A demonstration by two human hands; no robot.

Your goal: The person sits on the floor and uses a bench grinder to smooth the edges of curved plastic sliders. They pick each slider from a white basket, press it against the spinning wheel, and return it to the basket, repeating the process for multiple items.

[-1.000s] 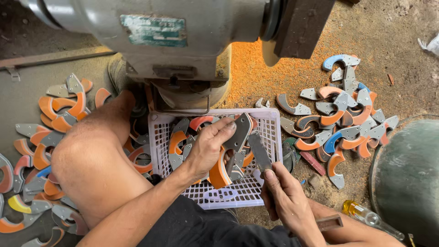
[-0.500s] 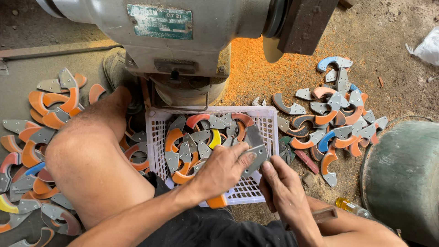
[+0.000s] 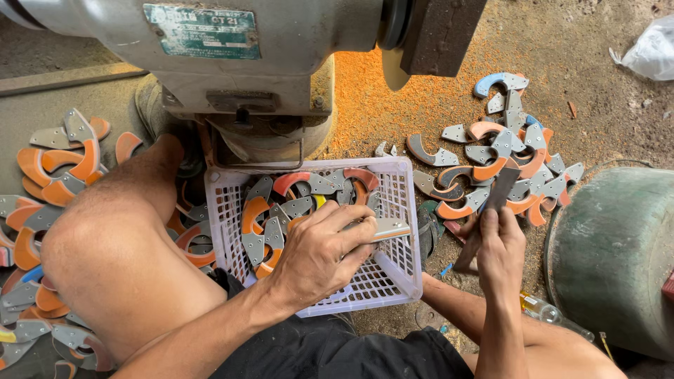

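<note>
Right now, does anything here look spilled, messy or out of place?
Yes. Orange dust coats the ground beside the grinder base, and curved orange-and-grey pieces lie scattered loose on the dirt instead of in the white basket.

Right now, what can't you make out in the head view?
- Part in the left hand: only a grey metal tip shows; the fingers cover the rest.
- Dark flat bar in the right hand: its lower end is hidden behind the hand.
- Machine: cut off by the top edge.
- Green drum: cut off at the right edge.
</note>
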